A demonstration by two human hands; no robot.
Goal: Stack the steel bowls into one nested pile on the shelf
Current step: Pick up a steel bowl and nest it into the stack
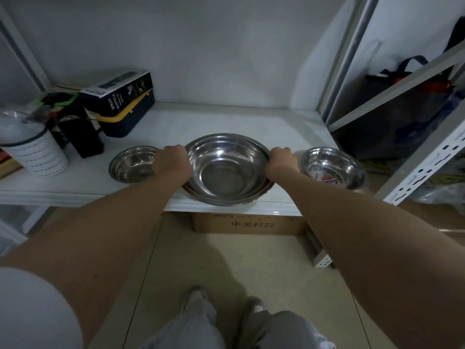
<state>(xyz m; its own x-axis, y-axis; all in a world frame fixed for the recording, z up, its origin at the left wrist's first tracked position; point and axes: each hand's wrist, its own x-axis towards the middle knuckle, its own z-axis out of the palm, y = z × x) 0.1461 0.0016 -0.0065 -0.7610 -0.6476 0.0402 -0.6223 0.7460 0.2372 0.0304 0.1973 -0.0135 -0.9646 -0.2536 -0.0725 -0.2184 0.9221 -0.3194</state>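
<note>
A large steel bowl (226,170) sits nested on other wide bowls at the front edge of the white shelf (226,122); stacked rims show at its lower side. My left hand (172,162) grips its left rim and my right hand (283,161) grips its right rim. A smaller steel bowl (130,166) stands on the shelf to the left, partly behind my left hand. Another small steel bowl (332,167), with a sticker inside, stands at the right, close to the shelf's corner.
At the back left stand a dark box marked "spray bottle" (118,93) on a blue case (128,119), a black box (83,134) and a white striped cup (35,152). A cardboard box (249,224) sits under the shelf. A slotted metal rack post (427,165) rises at right.
</note>
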